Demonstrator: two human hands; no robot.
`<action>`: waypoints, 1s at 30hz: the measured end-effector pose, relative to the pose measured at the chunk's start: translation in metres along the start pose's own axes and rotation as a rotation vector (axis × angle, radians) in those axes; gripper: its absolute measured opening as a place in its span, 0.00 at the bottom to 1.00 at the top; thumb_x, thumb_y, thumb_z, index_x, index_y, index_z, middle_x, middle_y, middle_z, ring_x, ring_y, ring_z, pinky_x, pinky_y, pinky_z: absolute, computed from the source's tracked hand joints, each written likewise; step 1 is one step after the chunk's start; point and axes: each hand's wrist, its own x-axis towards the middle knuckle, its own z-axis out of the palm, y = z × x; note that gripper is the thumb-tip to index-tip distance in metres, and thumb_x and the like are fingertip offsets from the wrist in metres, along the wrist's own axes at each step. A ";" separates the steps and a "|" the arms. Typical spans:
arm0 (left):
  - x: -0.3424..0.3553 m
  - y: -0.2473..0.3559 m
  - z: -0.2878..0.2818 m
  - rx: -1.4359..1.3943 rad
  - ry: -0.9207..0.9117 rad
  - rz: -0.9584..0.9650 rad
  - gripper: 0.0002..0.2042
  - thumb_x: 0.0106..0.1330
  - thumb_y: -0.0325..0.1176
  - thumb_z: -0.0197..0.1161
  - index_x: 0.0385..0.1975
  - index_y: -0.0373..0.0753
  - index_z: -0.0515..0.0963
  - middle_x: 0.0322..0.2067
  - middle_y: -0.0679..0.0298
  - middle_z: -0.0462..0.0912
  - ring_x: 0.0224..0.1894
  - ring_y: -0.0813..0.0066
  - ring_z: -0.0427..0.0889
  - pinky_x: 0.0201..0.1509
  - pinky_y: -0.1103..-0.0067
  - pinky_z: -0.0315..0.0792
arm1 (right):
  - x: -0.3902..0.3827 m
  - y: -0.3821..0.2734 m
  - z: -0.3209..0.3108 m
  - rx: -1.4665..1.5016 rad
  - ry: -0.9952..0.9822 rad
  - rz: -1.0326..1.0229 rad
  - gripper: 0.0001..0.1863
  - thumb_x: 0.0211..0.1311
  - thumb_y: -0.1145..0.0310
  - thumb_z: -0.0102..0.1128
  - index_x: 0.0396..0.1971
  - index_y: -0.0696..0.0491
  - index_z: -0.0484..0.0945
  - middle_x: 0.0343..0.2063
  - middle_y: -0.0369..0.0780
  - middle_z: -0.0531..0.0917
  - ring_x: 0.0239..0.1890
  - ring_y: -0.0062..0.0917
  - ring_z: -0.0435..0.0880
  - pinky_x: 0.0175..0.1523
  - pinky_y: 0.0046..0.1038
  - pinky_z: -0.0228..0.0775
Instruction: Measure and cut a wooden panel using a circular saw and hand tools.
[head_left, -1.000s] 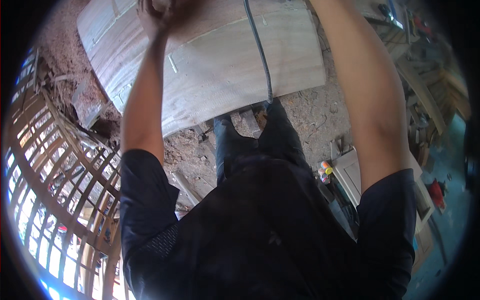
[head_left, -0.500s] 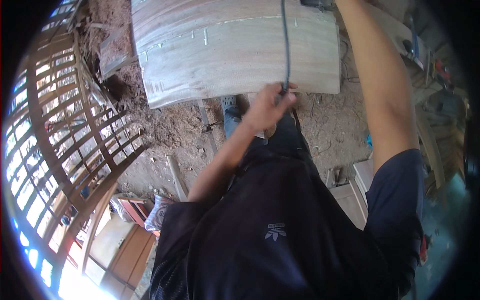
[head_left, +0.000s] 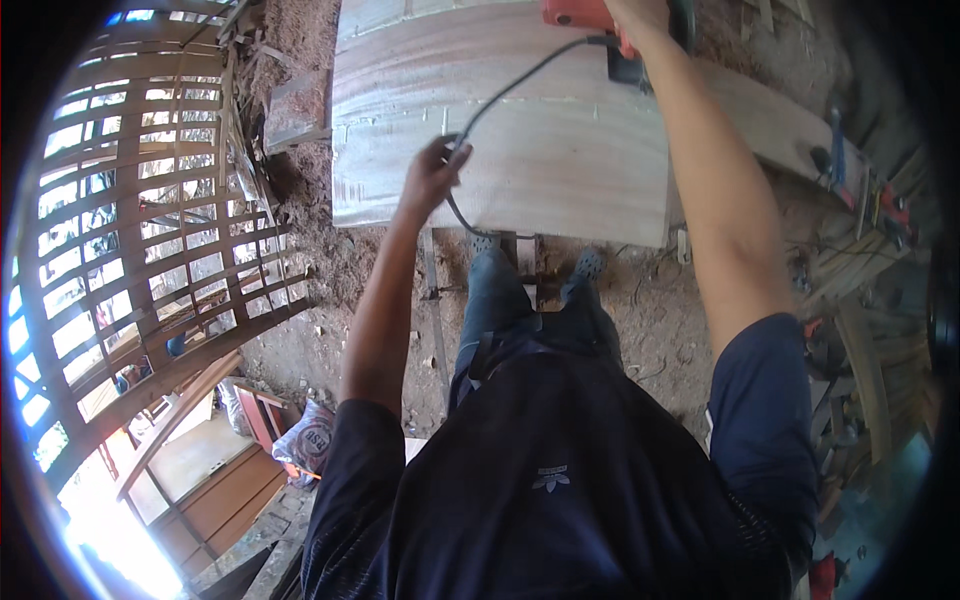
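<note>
Left hand pinches the limp black cord over the wood panel; right hand clamped on the heavy, rigid orange power tool at the panel's far edge.

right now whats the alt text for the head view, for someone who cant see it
Seen from above, a person leans over a wide pale wooden board, the right hand on an orange power tool at the far edge and the left hand lifting its black cord off the wood. Sawdust covers the ground, and a curved wooden lattice frame stands to the left.
</note>
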 end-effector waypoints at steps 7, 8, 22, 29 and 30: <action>-0.004 -0.023 -0.026 -0.166 -0.384 -0.013 0.27 0.67 0.43 0.73 0.62 0.36 0.75 0.37 0.62 0.84 0.37 0.76 0.84 0.41 0.79 0.78 | -0.054 -0.049 -0.011 0.010 -0.257 0.248 0.14 0.59 0.64 0.66 0.26 0.63 0.81 0.14 0.38 0.76 0.16 0.26 0.81 0.20 0.32 0.69; 0.012 -0.018 -0.027 -0.134 -0.399 0.000 0.28 0.66 0.43 0.74 0.62 0.38 0.76 0.39 0.62 0.85 0.41 0.75 0.85 0.47 0.77 0.79 | -0.054 -0.050 -0.013 0.038 -0.243 0.252 0.14 0.59 0.65 0.66 0.26 0.62 0.81 0.13 0.37 0.76 0.15 0.26 0.79 0.19 0.32 0.69; 0.228 -0.043 -0.117 0.908 0.250 0.321 0.44 0.65 0.67 0.55 0.77 0.47 0.58 0.78 0.48 0.50 0.79 0.40 0.46 0.79 0.47 0.35 | -0.059 -0.058 -0.020 0.155 -0.113 0.343 0.10 0.62 0.79 0.66 0.43 0.58 0.79 0.24 0.33 0.79 0.18 0.14 0.72 0.24 0.22 0.63; 0.234 -0.042 -0.127 0.877 0.221 0.316 0.44 0.62 0.66 0.60 0.75 0.47 0.61 0.77 0.46 0.52 0.79 0.38 0.48 0.78 0.46 0.38 | -0.061 -0.062 -0.014 0.038 -0.097 0.333 0.12 0.63 0.82 0.63 0.45 0.56 0.76 0.25 0.34 0.78 0.20 0.13 0.71 0.25 0.20 0.63; 0.235 -0.042 -0.127 0.876 0.211 0.328 0.44 0.62 0.66 0.61 0.75 0.46 0.62 0.77 0.45 0.53 0.78 0.37 0.48 0.78 0.45 0.38 | -0.061 -0.066 -0.013 0.097 -0.099 0.375 0.13 0.63 0.82 0.61 0.45 0.55 0.75 0.25 0.34 0.78 0.20 0.13 0.71 0.25 0.20 0.62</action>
